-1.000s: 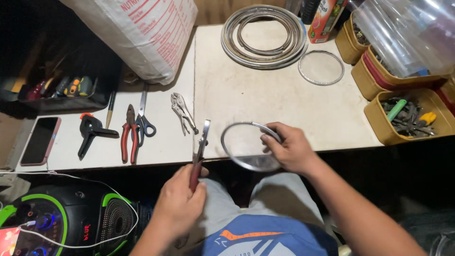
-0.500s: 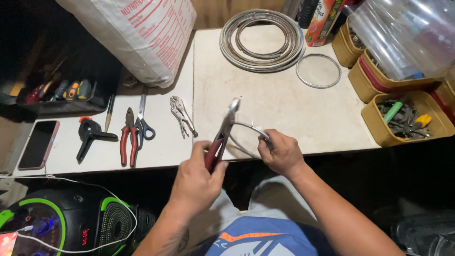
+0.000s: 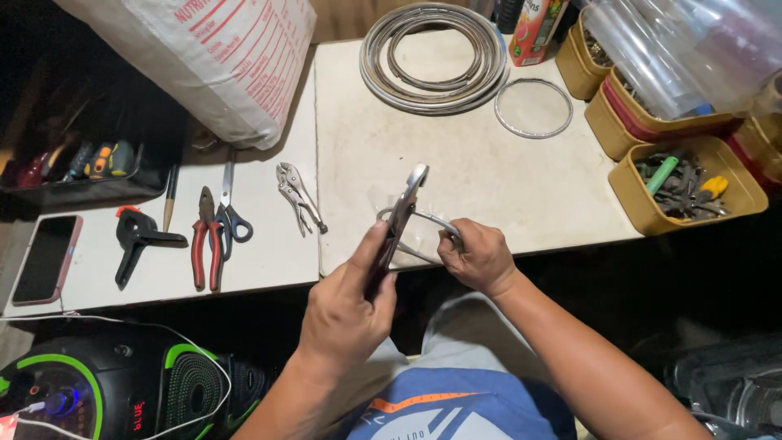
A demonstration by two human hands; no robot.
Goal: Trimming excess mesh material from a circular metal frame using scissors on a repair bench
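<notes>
Left hand (image 3: 346, 305) fingers clamped on pliers (image 3: 397, 224) — right hand (image 3: 479, 257) fingers gripping wire ring (image 3: 423, 218).

White sack (image 3: 204, 65) at tabletop (image 3: 456, 163) rear, coiled metal tubing (image 3: 434, 55), single wire ring (image 3: 533, 107), yellow bins (image 3: 684, 191) right, locking pliers (image 3: 298, 195), scissors (image 3: 230, 208), red pliers (image 3: 205, 240), black clamp (image 3: 134, 238), phone (image 3: 46, 259) left

I count two pliers (image 3: 206, 248) (image 3: 397, 222), one scissors (image 3: 229, 208), one clamp (image 3: 136, 239), three yellow bins (image 3: 648, 212), one phone (image 3: 46, 259).
</notes>
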